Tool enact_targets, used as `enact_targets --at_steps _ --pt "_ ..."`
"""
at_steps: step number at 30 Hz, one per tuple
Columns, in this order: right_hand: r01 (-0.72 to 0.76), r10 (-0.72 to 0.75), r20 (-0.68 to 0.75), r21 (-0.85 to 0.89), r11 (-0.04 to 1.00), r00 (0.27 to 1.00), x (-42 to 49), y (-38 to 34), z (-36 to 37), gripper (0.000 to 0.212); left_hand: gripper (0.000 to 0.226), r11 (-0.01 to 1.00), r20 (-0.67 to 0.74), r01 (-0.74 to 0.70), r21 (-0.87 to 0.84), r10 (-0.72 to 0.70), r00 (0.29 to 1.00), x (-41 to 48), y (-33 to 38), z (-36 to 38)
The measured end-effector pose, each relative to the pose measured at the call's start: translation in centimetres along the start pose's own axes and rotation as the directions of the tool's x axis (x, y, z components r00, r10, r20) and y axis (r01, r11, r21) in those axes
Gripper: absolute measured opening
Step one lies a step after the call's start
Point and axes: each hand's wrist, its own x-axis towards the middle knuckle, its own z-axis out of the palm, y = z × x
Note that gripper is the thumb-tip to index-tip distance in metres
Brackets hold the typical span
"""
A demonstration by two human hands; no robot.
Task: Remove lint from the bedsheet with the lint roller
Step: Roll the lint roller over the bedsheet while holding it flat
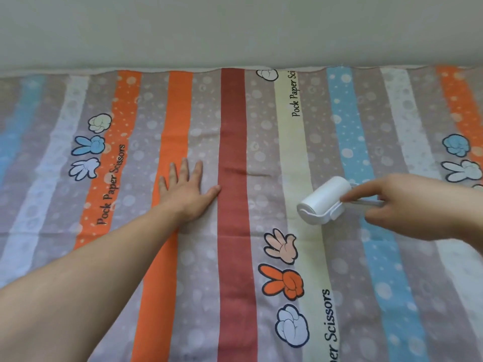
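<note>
Pinching the thin handle (367, 202) of a white lint roller (325, 198), the right hand (407, 205) reaches in from the right edge of the view, its fingers curled round the handle and its index finger laid straight along it toward the roller's frame. The bedsheet (198, 296) fills most of the view, printed in lengthwise stripes, and a dark red stripe (234, 126) runs down its middle. The roller's drum lies to the right of the dark red stripe, on a pale yellow stripe (288, 142), and appears to rest on the cloth. The left hand (187, 190) lies flat and palm down just left of the dark red stripe, fingers straight and spread, holding nothing, with the thumb tip touching the stripe's left edge. A small crease crosses the cloth at the dark red stripe, level with the left hand. Right of the dark red stripe and nearer the viewer than the roller, three cartoon hand prints (283, 283) sit in a column: peach open palm, orange scissors, pale blue fist. Beyond the far end of the dark red stripe, the sheet meets a plain pale wall (235, 30).
</note>
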Motion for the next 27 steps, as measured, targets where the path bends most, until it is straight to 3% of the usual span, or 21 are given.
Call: enact_targets --at_steps 5,7,11,17,27 --pt "0.122 -0.044 -0.296 0.249 0.961 0.954 4.0 -7.4 1.6 0.054 0.082 0.993 -0.057 -0.096 -0.074 0.092 0.994 1.4 -2.1 0.3" --pt "0.166 -0.046 -0.338 0.336 0.927 0.94 6.9 -11.2 2.6 0.056 0.077 0.985 -0.098 -0.134 -0.108 0.123 0.988 2.3 -3.3 0.2" --pt "0.168 -0.041 -0.381 0.306 0.937 0.924 13.7 -17.5 3.5 0.057 0.083 0.972 -0.134 -0.171 -0.16 0.151 0.98 3.4 -4.5 1.1" --pt "0.116 -0.014 -0.359 0.264 0.957 0.933 19.3 -19.3 4.4 0.061 0.082 0.97 -0.109 -0.18 -0.163 0.164 0.981 4.0 -4.8 2.0" --pt "0.101 -0.066 -0.285 0.111 0.989 0.956 10.9 -12.4 8.6 0.059 0.072 0.983 -0.052 -0.137 -0.12 0.131 0.99 3.7 -4.1 1.4"
